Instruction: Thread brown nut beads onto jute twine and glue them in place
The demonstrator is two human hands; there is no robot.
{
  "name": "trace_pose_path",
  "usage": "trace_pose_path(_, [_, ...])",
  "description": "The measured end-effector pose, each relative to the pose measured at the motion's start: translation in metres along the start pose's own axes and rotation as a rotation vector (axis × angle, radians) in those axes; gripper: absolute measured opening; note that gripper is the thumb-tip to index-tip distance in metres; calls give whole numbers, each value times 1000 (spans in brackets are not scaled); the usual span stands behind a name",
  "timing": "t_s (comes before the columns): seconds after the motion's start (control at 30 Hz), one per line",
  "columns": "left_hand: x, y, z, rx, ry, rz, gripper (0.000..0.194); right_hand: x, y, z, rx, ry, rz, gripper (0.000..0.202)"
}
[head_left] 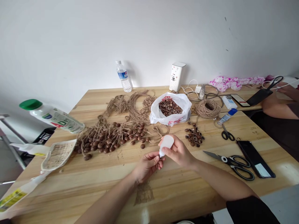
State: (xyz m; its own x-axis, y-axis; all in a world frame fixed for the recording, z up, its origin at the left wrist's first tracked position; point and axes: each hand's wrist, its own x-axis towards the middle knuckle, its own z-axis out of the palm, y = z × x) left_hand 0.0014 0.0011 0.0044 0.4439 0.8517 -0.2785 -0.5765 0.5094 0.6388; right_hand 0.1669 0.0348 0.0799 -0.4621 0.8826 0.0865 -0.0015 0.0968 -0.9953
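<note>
My right hand [181, 153] grips a small white squeeze bottle [167, 143], tipped with its nozzle pointing down. Directly below the nozzle, my left hand [147, 166] pinches a small dark brown nutshell piece [161, 157], mostly covered by the fingers. Bottle tip and piece seem to touch. Beyond my hands lies a heap of brown nutshell balls tied to twine [108, 140]. A white plastic bag [155, 113] full of opened shells [170, 107] stands behind them. To the right, a small pile of loose half shells [194, 135] rests on the wooden table [112, 186].
On the right lie large scissors [233, 161], small scissors [227, 134], a black phone [255, 158], a glue tube [227, 116] and a twine roll [207, 109]. Leftward are a green-capped bottle [53, 116] and a woven tray [59, 154]. Another person's arm [275, 104] rests at far right.
</note>
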Motion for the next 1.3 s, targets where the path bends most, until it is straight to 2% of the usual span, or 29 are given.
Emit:
trace_pose_path(0.13, [1, 0, -1, -34, 27, -2, 27, 2, 8, 1, 173, 41, 5, 36])
trace_pose_path(0.33, [1, -1, -3, -44, 27, 1, 28, 8, 12, -8, 19, 111, 136, 31])
trace_pose_path(0.47, [1, -2, -5, -52, 16, 13, 27, 14, 15, -15, 150, 138, 246, 38])
trace_pose_path(0.77, [2, -2, -5, -52, 16, 15, 27, 22, 22, -25, 276, 224, 227, 31])
trace_pose_path(1.07, [2, 0, -3, -42, 15, 6, 28, 27, 31, -27, 391, 257, 291, 32])
trace_pose_path(1.3, [2, 1, -1, -51, 8, 14, 27, 29, 29, -26, 432, 252, 323, 35])
